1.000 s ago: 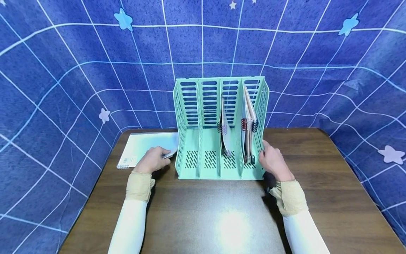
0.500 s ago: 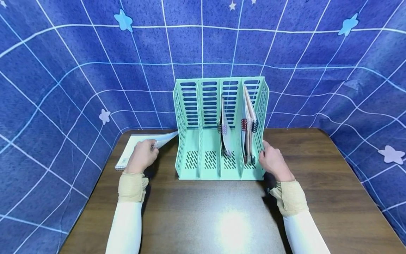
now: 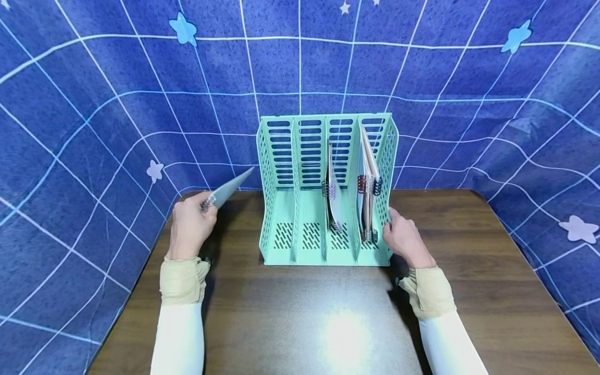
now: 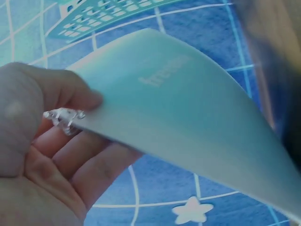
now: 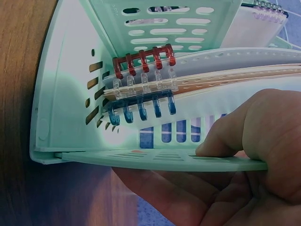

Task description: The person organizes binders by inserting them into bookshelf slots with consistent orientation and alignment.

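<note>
My left hand pinches a pale blue-green ring-bound notebook by its bound edge, thumb on the cover and fingers beneath. In the left wrist view the notebook's cover bends in a curve, and clear rings show by the thumb. It is held above the table, left of a mint-green file rack, apart from it. My right hand grips the rack's right side wall, with the thumb inside and fingers outside.
The rack has several upright compartments. Ring-bound notebooks stand in the third from the left; more notebooks, with red, clear and blue rings, stand in the rightmost. A blue star-patterned cloth hangs behind the brown wooden table.
My left hand has lifted the notebook off the table and drawn it left, away from the rack; the notebook now tilts up on edge. My right hand has stayed on the rack wall.
</note>
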`<state>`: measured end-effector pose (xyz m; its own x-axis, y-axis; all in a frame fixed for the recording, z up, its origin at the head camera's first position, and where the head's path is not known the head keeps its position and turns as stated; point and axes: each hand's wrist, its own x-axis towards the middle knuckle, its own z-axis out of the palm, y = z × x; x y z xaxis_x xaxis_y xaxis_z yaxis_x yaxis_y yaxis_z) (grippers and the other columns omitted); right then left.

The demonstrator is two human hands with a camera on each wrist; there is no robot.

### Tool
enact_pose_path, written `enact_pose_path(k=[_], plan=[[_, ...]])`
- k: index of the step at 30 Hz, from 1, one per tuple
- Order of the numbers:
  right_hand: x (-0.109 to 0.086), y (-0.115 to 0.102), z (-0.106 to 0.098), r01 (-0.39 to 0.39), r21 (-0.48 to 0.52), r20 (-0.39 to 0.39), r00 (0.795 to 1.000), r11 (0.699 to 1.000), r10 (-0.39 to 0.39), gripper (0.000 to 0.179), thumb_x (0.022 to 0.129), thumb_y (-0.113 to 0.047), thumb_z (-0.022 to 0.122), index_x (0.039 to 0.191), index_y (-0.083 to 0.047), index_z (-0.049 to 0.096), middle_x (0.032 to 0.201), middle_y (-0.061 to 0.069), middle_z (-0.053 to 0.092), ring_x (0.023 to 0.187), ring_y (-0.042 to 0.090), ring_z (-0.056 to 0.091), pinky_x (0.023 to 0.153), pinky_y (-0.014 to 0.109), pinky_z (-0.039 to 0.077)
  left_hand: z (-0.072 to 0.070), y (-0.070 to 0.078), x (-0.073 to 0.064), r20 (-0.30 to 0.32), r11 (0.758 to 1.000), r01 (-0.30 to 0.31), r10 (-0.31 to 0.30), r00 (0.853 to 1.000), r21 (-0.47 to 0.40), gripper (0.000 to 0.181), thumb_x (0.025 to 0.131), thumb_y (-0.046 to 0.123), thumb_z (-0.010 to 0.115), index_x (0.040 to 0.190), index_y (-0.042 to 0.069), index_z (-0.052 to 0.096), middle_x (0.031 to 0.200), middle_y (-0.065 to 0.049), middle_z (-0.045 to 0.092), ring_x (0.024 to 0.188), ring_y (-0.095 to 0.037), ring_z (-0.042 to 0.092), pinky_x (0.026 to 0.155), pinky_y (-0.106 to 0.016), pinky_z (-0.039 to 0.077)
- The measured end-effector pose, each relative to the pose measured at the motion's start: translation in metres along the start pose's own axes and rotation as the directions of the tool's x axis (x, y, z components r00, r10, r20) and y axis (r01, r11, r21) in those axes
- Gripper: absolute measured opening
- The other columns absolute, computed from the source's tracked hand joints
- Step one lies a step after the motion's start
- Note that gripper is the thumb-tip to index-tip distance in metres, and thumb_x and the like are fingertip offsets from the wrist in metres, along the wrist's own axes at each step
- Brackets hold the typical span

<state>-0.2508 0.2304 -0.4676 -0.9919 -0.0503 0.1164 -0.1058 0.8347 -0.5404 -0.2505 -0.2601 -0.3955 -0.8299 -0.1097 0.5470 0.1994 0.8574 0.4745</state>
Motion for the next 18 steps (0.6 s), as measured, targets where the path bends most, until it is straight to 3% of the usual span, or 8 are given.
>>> enact_pose_path(k=[4,9,13,18], plan=[[0.000,-0.001,0.000,-0.001,0.003,0.001,1.000,1.000,0.001,0.053,0.100,-0.011,0.042,0.151,0.003,0.041,0.105,0.031,0.065,0.077,0.035,0.059,0.069,0.052,0.050,-0.009,0.008,0.000,-0.157,0.997,0.058,-0.064,0.985,-0.046,0.034,0.084,0.006,0.063,0.110,0.016,0.081,0.080,-0.014,0.076,0.067,-0.040,0.067,0.064,-0.054,0.049],[0.000,-0.002,-0.002,-0.006,0.004,0.009,1.000,1.000,0.006,0.053,0.100,-0.012,0.042,0.151,0.003,0.040,0.108,0.031,0.065,0.078,0.036,0.060,0.069,0.052,0.050,-0.018,0.019,-0.001,-0.337,0.988,0.110,-0.141,0.931,-0.110,0.030,0.086,0.008,0.064,0.106,0.020,0.083,0.081,-0.011,0.077,0.066,-0.035,0.069,0.059,-0.034,0.043],[-0.001,-0.002,-0.001,-0.022,0.006,0.020,1.000,1.000,0.022,0.056,0.101,-0.013,0.042,0.154,0.003,0.037,0.114,0.032,0.065,0.078,0.035,0.060,0.067,0.048,0.049,-0.024,0.025,-0.001,-0.401,0.983,0.125,-0.169,0.900,-0.134,0.029,0.087,0.008,0.064,0.107,0.018,0.083,0.087,-0.011,0.079,0.072,-0.032,0.073,0.060,-0.016,0.036],[0.000,-0.001,0.000,-0.024,0.006,0.025,0.999,1.000,0.024,0.056,0.101,-0.013,0.042,0.154,0.003,0.036,0.114,0.032,0.065,0.077,0.034,0.059,0.065,0.046,0.049,-0.031,0.034,-0.003,-0.432,0.981,0.118,-0.174,0.885,-0.153,0.029,0.087,0.006,0.065,0.107,0.017,0.083,0.085,-0.007,0.079,0.067,-0.020,0.067,0.061,-0.011,0.035]])
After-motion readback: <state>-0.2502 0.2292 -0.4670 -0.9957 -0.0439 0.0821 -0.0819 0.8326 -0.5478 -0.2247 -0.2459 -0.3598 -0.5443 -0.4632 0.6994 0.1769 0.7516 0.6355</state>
